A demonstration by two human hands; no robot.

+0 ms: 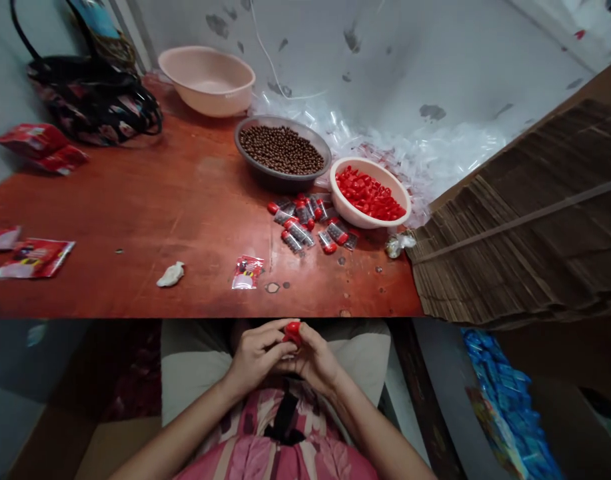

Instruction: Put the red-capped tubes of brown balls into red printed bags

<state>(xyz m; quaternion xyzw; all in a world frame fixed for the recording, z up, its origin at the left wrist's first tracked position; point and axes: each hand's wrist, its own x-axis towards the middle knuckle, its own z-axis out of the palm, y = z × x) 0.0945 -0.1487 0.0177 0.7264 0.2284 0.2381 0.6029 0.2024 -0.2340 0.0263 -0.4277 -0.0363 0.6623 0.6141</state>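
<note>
Over my lap, just below the table's front edge, a small glossy red cap (pixel 292 331) shows between my fingers. My left hand (pixel 255 350) is closed, its fingertips against the cap's left side. From the other side my right hand (pixel 318 360) grips it, thumb on the cap. Whatever is under the cap is hidden by the fingers. On the table beyond lies a pile of clear tubes with red caps (pixel 305 220), filled with dark balls. A small red printed packet (pixel 248 272) lies near the edge.
Behind the tubes stand a grey bowl (pixel 245 157) of brown balls and a pale bowl (pixel 335 193) of red caps. Clear plastic pieces (pixel 435 147) heap along the wall. Stacked cardboard (pixel 510 227) borders the right. A peach basin (pixel 205 100) and a handbag (pixel 95 100) sit back left.
</note>
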